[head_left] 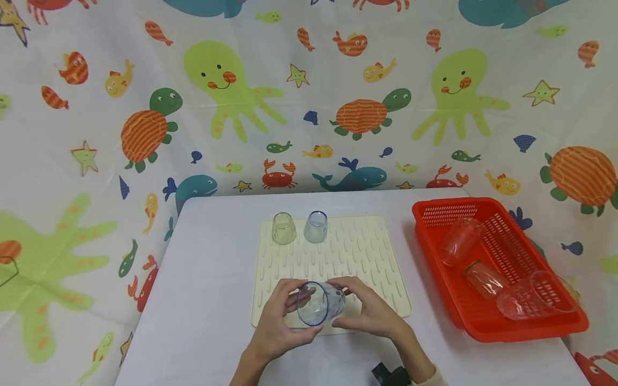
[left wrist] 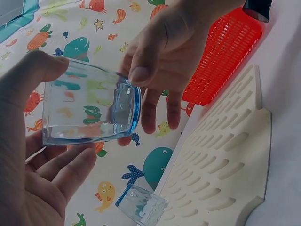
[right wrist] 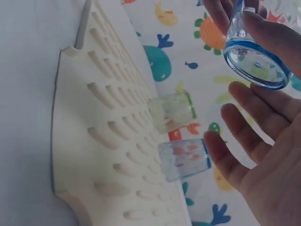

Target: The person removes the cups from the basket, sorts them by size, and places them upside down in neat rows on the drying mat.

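Observation:
A clear drinking glass with a blue tint [head_left: 321, 303] is tilted on its side above the front of a cream drying mat [head_left: 359, 257], its mouth toward the left. My left hand [head_left: 285, 316] holds it near the rim, thumb on one side and fingers on the other. My right hand [head_left: 369, 311] is round the base end; in the left wrist view its thumb [left wrist: 141, 74] touches the base edge, while the other fingers spread away. Toward the mat's back edge stand a small greenish glass [head_left: 284, 229] and a small bluish glass [head_left: 316, 227], upside down.
On the right of the white table [head_left: 207, 279] stands a red plastic basket [head_left: 436, 289]. Several clear glasses lie in it, among them a large one [head_left: 526, 297] near its front. A curtain [head_left: 289, 96] printed with sea animals hangs behind the table.

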Available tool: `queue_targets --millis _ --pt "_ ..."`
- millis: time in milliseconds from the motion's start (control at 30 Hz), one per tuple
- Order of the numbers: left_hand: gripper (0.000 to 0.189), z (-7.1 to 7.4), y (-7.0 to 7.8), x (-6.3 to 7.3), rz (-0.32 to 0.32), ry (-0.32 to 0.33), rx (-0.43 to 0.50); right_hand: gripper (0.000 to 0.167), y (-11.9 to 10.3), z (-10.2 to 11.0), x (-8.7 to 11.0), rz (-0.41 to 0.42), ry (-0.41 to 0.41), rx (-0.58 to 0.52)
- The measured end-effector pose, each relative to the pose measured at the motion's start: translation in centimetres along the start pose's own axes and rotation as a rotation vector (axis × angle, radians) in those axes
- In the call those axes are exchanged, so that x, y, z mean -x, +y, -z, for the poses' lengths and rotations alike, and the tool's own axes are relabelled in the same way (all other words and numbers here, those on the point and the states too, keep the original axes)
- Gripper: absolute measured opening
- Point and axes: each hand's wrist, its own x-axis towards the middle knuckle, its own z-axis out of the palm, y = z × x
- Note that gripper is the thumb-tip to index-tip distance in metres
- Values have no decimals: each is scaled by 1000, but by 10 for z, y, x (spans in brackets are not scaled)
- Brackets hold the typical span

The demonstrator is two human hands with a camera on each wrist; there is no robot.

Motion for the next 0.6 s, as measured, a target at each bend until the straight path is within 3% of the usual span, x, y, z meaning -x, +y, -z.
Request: queue_targets --millis 100,233,600 --pt "86 -1 -10 3 -9 -3 14 74 1 -2 -1 10 19 -30" --pt "84 0 -12 4 -2 -3 -28 69 7 -2 -1 23 25 -53" --pt "78 8 -13 8 117 -45 -183 63 12 7 0 42 3 -143"
